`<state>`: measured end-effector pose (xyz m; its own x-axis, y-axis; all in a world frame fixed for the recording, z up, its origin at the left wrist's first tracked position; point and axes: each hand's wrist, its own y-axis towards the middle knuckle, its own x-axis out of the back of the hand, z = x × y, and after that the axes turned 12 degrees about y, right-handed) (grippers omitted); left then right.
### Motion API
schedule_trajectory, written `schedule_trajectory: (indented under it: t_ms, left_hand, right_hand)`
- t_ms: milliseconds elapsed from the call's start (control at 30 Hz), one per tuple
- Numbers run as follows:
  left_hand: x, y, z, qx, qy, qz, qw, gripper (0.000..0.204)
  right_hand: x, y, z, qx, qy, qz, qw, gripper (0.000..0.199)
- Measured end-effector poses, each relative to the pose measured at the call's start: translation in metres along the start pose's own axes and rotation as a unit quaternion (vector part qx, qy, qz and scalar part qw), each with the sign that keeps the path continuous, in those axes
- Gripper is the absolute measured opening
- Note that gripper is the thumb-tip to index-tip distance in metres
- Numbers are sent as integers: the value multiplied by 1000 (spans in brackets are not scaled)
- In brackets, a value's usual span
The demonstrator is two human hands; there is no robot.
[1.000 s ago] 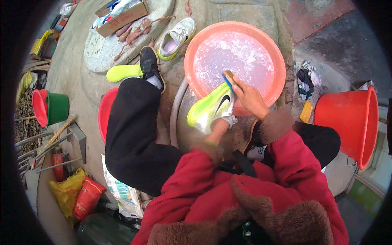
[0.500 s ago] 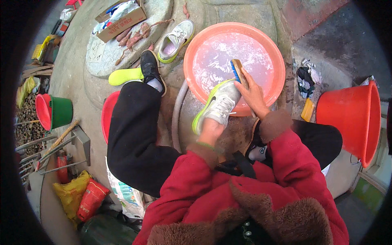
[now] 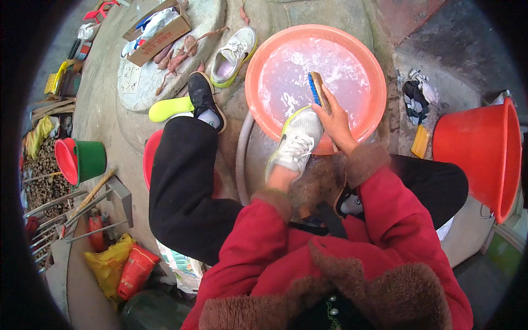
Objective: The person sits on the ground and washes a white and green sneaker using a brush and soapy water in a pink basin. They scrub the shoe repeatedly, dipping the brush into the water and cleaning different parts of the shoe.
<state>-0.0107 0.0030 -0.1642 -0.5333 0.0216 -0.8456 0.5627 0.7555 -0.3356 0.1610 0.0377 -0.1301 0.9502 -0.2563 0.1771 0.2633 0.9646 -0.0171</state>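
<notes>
My left hand (image 3: 282,177) is pushed into the opening of a white-grey sneaker (image 3: 301,132) with a yellow-green sole edge, holding it up by the basin's near rim. The fingers are hidden inside the shoe. In my right hand (image 3: 336,122) is a wooden scrub brush (image 3: 318,88) with blue bristles, gripped just beside the sneaker's toe. Its bristles face left, and I cannot tell whether they touch the shoe. Beyond is a round orange-pink basin (image 3: 379,82) of cloudy, sudsy water. A similar sneaker (image 3: 235,54) lies left of the basin.
A yellow-green insole (image 3: 169,109) lies beside my black shoe (image 3: 204,99). A ribbed grey hose (image 3: 242,159) runs near the basin. On the right stand a large red bucket (image 3: 476,157), a yellow block (image 3: 421,141) and crumpled cloths (image 3: 417,99). A cardboard box (image 3: 159,38) sits far left.
The sneaker has rolled so that its laced top faces up more and less of its side shows. The brush has shifted slightly, staying by the toe. The whole view has moved a little.
</notes>
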Motion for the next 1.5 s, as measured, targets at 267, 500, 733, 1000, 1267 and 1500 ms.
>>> schedule_trajectory:
  t_ms: [267,500,733,1000,1267,1500]
  left_hand:
    - [-16,8,-7,6,-12,-106,994,34]
    - [-18,3,-10,-10,-29,-137,990,35]
    - [-23,12,-14,-31,-12,-145,989,36]
    - [-35,12,-15,-1,-51,-233,971,39]
    - [-21,10,-24,-70,-47,-183,979,32]
    - [-30,9,-22,-51,-119,-95,987,43]
  right_hand:
    - [-8,9,12,-33,-44,28,998,68]
    - [24,36,-38,-122,-117,17,986,58]
    - [34,-20,25,-40,-74,41,996,50]
    - [-2,-65,93,-126,-195,208,950,48]
    - [-11,-65,105,-43,-330,240,912,48]
    - [-16,-65,107,120,-241,159,950,48]
